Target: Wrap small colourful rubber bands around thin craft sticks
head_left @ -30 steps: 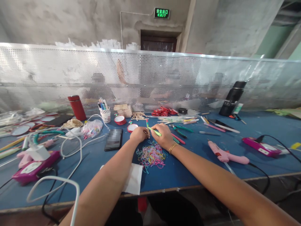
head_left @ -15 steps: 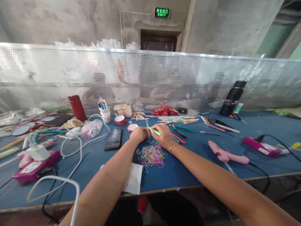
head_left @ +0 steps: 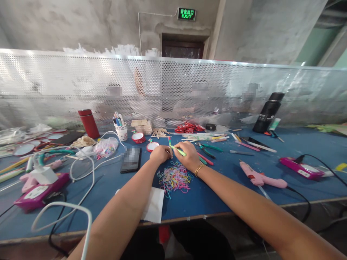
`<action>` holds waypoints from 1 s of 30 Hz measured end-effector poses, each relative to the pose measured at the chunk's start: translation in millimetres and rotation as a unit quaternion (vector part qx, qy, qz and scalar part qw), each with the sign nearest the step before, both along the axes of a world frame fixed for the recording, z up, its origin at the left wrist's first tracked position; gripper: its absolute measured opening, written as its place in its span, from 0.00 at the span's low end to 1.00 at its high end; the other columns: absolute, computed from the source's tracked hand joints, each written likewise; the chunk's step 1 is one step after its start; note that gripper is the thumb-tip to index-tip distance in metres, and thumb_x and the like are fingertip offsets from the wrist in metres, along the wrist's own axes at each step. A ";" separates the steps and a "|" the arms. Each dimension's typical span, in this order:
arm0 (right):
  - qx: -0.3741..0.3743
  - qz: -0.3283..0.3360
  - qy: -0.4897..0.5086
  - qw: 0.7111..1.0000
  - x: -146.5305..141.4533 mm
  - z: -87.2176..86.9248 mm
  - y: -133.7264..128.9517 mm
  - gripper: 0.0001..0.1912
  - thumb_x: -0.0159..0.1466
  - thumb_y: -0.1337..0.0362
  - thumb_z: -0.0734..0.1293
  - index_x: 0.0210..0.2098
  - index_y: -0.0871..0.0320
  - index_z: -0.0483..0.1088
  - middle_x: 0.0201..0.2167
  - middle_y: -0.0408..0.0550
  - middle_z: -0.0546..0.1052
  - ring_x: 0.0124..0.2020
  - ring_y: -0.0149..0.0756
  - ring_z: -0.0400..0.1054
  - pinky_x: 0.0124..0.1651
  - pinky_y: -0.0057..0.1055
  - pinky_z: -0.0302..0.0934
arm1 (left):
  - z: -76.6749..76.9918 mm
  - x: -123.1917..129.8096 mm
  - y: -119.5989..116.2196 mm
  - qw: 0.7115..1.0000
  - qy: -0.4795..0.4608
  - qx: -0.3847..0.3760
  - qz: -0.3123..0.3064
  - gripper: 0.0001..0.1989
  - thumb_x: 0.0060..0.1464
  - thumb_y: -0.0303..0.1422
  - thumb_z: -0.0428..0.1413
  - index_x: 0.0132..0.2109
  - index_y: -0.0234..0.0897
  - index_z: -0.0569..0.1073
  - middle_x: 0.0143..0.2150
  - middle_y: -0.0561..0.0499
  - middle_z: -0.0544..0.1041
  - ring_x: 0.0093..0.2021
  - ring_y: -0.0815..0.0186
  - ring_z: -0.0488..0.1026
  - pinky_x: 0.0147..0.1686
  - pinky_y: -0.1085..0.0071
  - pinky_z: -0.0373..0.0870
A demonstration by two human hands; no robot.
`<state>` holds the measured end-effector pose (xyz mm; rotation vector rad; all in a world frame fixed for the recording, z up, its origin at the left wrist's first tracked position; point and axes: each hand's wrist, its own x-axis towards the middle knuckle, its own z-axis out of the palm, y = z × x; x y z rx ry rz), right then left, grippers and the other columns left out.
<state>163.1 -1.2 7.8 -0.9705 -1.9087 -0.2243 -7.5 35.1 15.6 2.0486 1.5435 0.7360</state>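
My left hand (head_left: 160,154) is closed on a thin wooden stick (head_left: 170,150) that stands up from the fingers, its far end coloured red and green. My right hand (head_left: 188,155) grips a light green marker (head_left: 180,151), whose tip meets the stick. Just below both hands lies a loose pile of coloured rubber bands (head_left: 175,179). A small round red-rimmed piece (head_left: 152,146) sits beyond my left hand. Right of my right hand are a red pen (head_left: 207,159) and green-handled pliers (head_left: 213,148).
A phone (head_left: 130,160) and white cable (head_left: 93,173) are on the left. A pink glue gun (head_left: 261,177) and purple power strip (head_left: 300,169) are on the right. Behind stand a red bottle (head_left: 89,124), pen cup (head_left: 121,130) and black bottle (head_left: 267,113).
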 end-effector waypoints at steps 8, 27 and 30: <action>-0.008 -0.024 0.005 1.000 2.4 -0.3 1.8 0.07 0.65 0.60 0.63 0.34 0.55 0.71 0.31 0.47 0.74 0.38 0.38 0.65 0.44 0.34 0.56 | 0.5 0.2 -0.6 1.000 -0.003 -0.001 0.009 0.07 0.42 0.28 0.62 0.33 0.38 0.80 0.26 0.53 0.78 0.26 0.70 0.72 0.28 0.77 0.66; -0.015 -0.034 0.015 0.999 2.6 0.7 1.4 0.08 0.65 0.59 0.63 0.34 0.54 0.71 0.31 0.47 0.74 0.38 0.39 0.65 0.45 0.34 0.56 | -1.5 -0.1 1.8 1.000 -0.010 -0.007 0.010 0.08 0.42 0.30 0.64 0.34 0.38 0.81 0.26 0.52 0.78 0.26 0.69 0.73 0.28 0.77 0.67; -0.007 -0.020 0.012 1.000 1.6 0.9 0.5 0.07 0.65 0.60 0.63 0.34 0.54 0.71 0.31 0.46 0.75 0.38 0.38 0.65 0.45 0.34 0.56 | -1.1 -0.2 1.5 1.000 -0.009 -0.004 0.010 0.08 0.42 0.29 0.63 0.34 0.38 0.81 0.25 0.52 0.78 0.26 0.69 0.72 0.28 0.77 0.67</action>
